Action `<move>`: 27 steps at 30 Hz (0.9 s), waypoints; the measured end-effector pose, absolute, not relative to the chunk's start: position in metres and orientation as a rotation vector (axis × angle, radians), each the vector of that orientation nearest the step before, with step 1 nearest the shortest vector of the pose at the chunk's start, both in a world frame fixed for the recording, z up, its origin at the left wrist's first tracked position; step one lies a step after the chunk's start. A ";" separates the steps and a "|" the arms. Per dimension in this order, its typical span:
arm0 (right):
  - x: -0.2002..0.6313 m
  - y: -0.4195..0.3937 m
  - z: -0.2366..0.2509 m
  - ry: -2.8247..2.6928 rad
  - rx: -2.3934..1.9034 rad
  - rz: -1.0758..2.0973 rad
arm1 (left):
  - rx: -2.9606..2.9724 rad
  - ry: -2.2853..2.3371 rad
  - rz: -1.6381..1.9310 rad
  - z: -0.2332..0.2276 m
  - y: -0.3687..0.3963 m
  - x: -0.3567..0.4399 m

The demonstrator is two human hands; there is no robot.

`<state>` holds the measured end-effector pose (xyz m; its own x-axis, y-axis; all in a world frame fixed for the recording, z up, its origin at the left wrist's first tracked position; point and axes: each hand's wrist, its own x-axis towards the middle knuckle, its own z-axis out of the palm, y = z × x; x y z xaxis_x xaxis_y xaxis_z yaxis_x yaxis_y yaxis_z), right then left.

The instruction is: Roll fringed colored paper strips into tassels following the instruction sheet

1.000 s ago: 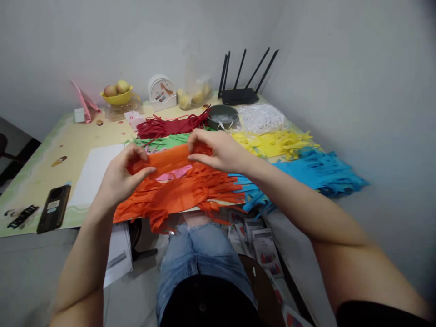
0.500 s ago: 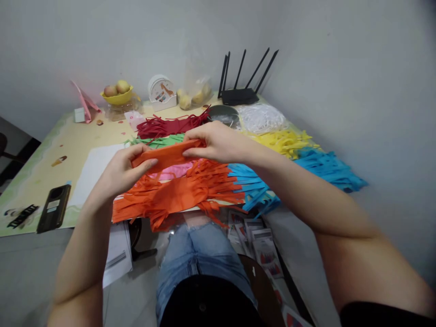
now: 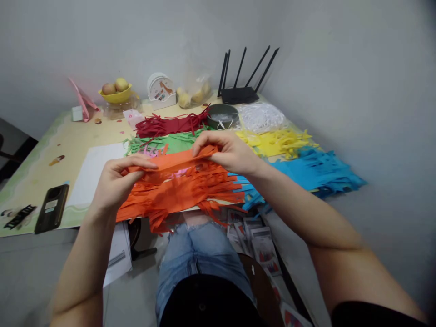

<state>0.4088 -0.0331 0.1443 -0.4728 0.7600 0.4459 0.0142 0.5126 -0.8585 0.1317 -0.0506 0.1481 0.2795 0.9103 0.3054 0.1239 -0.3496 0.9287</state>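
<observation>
Between my two hands stretches a folded orange fringed strip (image 3: 175, 159), held just above the table. My left hand (image 3: 117, 177) pinches its left end between thumb and fingers. At the right end, my right hand (image 3: 226, 152) grips it the same way. Below lies a pile of orange fringed strips (image 3: 180, 193) along the table's front edge. A little pink fringe shows behind the held strip. Farther back are green fringed strips (image 3: 177, 141) and dark red ones (image 3: 173, 126). Blue fringed strips (image 3: 303, 172) and yellow ones (image 3: 275, 143) lie to the right.
A phone (image 3: 52, 208) and white paper (image 3: 97, 168) lie on the left of the table (image 3: 37, 168). Behind stand a yellow fruit bowl (image 3: 117, 97), a black router (image 3: 239, 95) and a dark round container (image 3: 223, 117) beside white cord (image 3: 262, 117). Walls border the back and right.
The right hand has moved slightly right and down, and the left hand has turned with its fingers now over the strip. The orange strip is drawn out longer between them.
</observation>
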 end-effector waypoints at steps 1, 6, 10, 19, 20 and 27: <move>0.410 -0.033 0.144 -1.867 -0.645 1.027 | 1.767 0.936 1.142 0.149 -0.051 0.130; 0.415 -0.031 0.144 -1.967 -0.540 0.923 | 1.909 0.939 1.112 0.153 -0.055 0.130; 0.412 -0.036 0.148 -2.028 -0.655 0.764 | 1.879 1.130 1.117 0.152 -0.058 0.139; 0.404 -0.044 0.145 -2.111 -0.900 0.529 | 2.075 1.284 1.011 0.158 -0.061 0.147; 0.404 -0.045 0.145 -2.094 -0.898 0.550 | 2.006 1.266 1.005 0.158 -0.062 0.148; 0.404 -0.051 0.143 -1.777 -0.805 1.067 | 1.452 1.110 1.075 0.147 -0.069 0.149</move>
